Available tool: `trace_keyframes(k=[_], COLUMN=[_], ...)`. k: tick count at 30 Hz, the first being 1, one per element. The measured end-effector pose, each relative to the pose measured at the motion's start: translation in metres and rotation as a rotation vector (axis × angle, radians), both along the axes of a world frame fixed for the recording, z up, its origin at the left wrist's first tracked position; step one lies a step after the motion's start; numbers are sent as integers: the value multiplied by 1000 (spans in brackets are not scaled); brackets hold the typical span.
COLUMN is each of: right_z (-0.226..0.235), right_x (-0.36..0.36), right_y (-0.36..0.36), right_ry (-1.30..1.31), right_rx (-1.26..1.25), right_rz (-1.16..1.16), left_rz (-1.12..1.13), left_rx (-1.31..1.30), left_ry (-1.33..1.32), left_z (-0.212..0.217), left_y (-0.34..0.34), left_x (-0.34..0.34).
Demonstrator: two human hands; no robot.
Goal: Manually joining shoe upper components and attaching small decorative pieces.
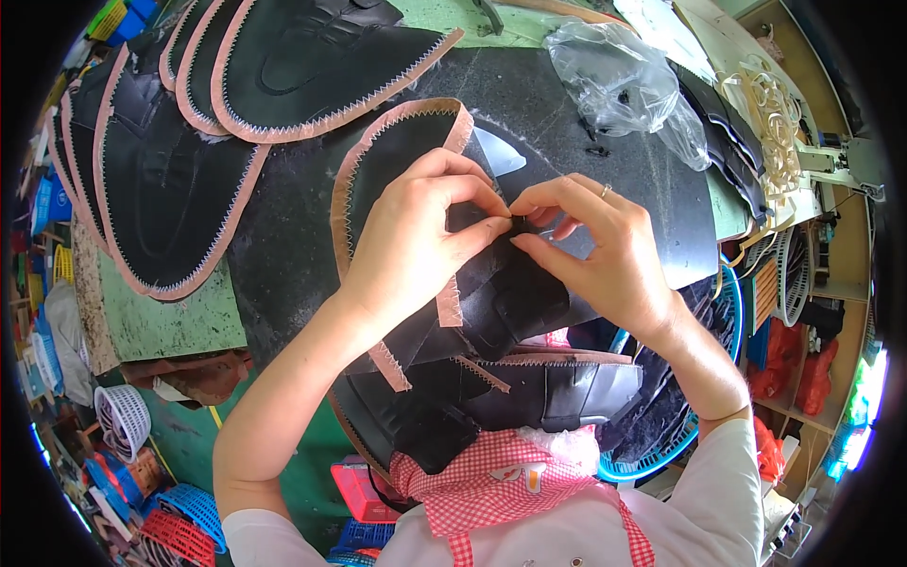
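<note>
Both my hands meet above a black shoe upper (392, 156) edged with a zigzag-stitched tan strip, which lies on a dark mat. My left hand (430, 217) is closed in a pinch of thumb and forefinger, and my right hand (590, 231) pinches close beside it. Between the fingertips is something small and dark, too small to make out. More of the black upper (515, 298) lies under my hands, with a loose end of the tan strip (450, 304) hanging down. Another stitched black piece (557, 387) rests against my checked apron (491, 482).
Stacked black uppers (321, 66) with tan edging lie at the far left, others (175, 180) nearer. A clear plastic bag (619, 76) sits at the back right, near a bundle of pale strips (770, 123). A blue basket (732, 312) with dark material stands at my right.
</note>
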State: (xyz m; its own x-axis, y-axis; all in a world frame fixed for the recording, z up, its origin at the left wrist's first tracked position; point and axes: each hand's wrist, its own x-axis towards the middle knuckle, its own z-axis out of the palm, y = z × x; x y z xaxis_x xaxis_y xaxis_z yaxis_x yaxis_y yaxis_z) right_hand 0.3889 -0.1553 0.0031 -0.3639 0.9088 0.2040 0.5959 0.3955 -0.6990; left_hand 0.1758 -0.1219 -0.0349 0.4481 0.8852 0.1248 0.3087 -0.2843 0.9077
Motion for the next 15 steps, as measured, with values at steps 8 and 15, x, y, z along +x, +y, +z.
trace_keyframes(k=[8,15], right_z=[2,-7], right_x=[-5,-4], right_y=[-4,-4], right_ry=[-82,-78], right_rx=[-8,94], right_rz=[-39,-39], left_rz=[57,54], left_rx=[47,66], left_ry=[14,-34], left_z=[-1,-4], left_y=[-1,2], left_x=[4,3])
